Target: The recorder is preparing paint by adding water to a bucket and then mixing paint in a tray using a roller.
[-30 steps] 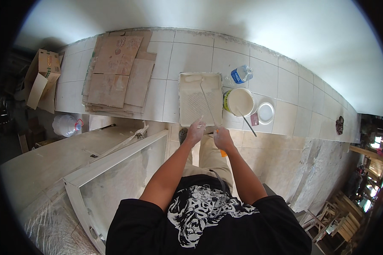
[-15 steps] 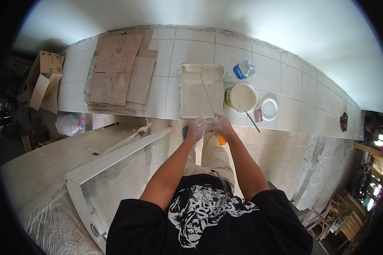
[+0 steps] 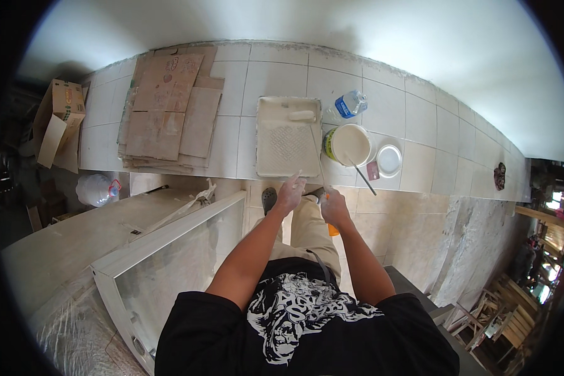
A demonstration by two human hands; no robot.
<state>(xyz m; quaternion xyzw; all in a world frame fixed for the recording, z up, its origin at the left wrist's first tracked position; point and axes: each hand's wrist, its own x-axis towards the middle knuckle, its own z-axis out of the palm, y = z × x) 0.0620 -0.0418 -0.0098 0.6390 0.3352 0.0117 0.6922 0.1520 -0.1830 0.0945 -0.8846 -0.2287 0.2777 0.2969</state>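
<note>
My left hand (image 3: 291, 193), fingers partly extended and dusted white, is at the near edge of a cream-coated paint tray (image 3: 279, 163); whether it touches the tray is unclear. Just right of it, my right hand (image 3: 332, 207) grips the orange handle of a paint roller (image 3: 302, 116), whose pale head lies in the tray's upper part. Beside the tray stand an open bucket of cream paint (image 3: 348, 143), with a stick (image 3: 365, 180) resting in it, a clear plastic bottle (image 3: 348, 105) and a white lid (image 3: 390, 160).
Flattened cardboard (image 3: 163, 113) is stacked on the tiled ledge (image 3: 435, 135), near an open carton (image 3: 66, 109). A large plastic jug (image 3: 94, 191) sits lower left. A white framed panel (image 3: 113, 263) leans along my left side. Wooden pieces (image 3: 507, 310) are at lower right.
The roller head has shifted right and a little toward me within the tray. My right hand has moved slightly down and right since half a second ago.
</note>
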